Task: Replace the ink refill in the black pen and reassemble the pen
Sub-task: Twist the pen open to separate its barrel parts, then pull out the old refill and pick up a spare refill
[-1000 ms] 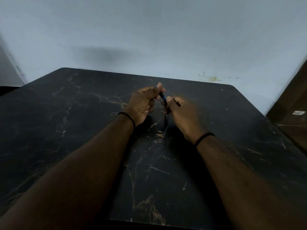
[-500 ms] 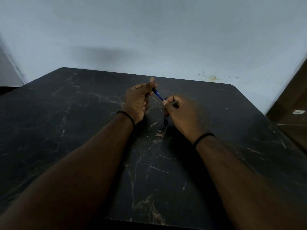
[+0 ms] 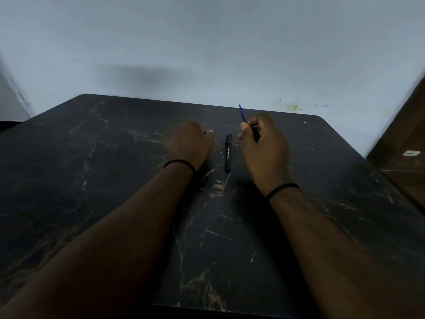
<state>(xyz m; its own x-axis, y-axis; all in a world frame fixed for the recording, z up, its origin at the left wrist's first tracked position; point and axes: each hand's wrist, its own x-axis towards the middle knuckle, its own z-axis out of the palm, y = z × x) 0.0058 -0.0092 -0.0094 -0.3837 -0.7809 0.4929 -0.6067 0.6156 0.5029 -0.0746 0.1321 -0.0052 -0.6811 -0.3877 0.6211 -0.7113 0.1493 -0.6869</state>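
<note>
Head view: right hand [image 3: 264,146] fingers pinching blue refill [image 3: 242,113] tilted toward 11 o'clock, left hand [image 3: 189,143] fisted, grip contents unclear, black pen [image 3: 228,156] on table [image 3: 92,180] between.

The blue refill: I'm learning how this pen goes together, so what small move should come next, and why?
Probably the left hand should pick up the black pen, which lies free on the table between the hands. The right hand already pinches the blue refill, tip up, with nothing to slide it into.

Head camera looks forward and down, close over the dark marble table [image 3: 115,180], facing the wall [image 3: 207,42].
</note>
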